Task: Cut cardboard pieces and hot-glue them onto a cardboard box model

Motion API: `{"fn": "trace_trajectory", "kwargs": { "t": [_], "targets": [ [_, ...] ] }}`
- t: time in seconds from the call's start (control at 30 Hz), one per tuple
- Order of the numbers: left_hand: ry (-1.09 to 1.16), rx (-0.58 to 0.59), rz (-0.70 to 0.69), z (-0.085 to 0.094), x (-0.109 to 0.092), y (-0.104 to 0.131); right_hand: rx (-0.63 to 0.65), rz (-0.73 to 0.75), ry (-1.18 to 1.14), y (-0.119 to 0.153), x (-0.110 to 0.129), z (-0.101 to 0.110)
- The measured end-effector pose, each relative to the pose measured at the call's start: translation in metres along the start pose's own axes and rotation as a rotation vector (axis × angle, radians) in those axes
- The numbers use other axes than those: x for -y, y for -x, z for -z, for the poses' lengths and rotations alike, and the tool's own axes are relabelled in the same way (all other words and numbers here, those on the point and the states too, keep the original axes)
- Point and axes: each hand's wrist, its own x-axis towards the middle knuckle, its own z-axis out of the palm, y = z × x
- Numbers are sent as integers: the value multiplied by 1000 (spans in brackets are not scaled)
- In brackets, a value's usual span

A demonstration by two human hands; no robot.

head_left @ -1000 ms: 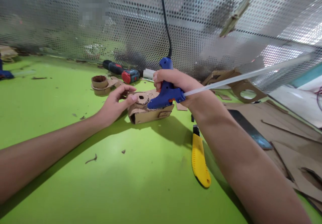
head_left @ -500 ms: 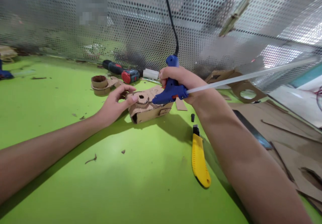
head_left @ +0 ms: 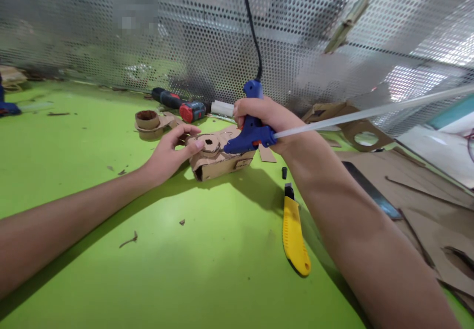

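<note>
A small cardboard box [head_left: 222, 166] lies on the green table, with a round cardboard piece [head_left: 208, 144] on its top that has a dark hole in the middle. My left hand [head_left: 174, 151] grips the left end of the box, thumb against the round piece and fingers behind. Wrapped round the handle of a blue glue gun [head_left: 246, 136] is my right hand [head_left: 259, 112]. The gun's nozzle touches or nearly touches the right edge of the round piece. A long clear glue stick [head_left: 333, 122] sticks out of its back.
A yellow cutter [head_left: 295, 235] and a small black cap [head_left: 284, 172] lie right of the box. Behind are a drill [head_left: 192, 111], cardboard rings [head_left: 148, 124] and a perforated metal wall [head_left: 207, 38]. Cardboard sheets [head_left: 418, 191] cover the right side.
Both hands, the box and the glue gun stay almost where they were. A thin scrap on the table near the front has shifted slightly to the left.
</note>
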Motion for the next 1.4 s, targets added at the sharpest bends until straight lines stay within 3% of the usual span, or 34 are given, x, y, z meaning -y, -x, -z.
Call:
{"fn": "trace_trajectory", "kwargs": {
  "t": [0.63,0.83,1.17,1.4],
  "targets": [
    [10,-1,6,-1,1,-1,12,-4,6,1,3,-4],
    [12,-11,7,-1,1,-2,1,-69,15,3,4,-6],
    [36,-1,11,0,3,-2,49,-114,26,-3,-1,8],
    [36,-5,5,0,4,-3,59,-45,18,-5,-7,12]
  ]
}}
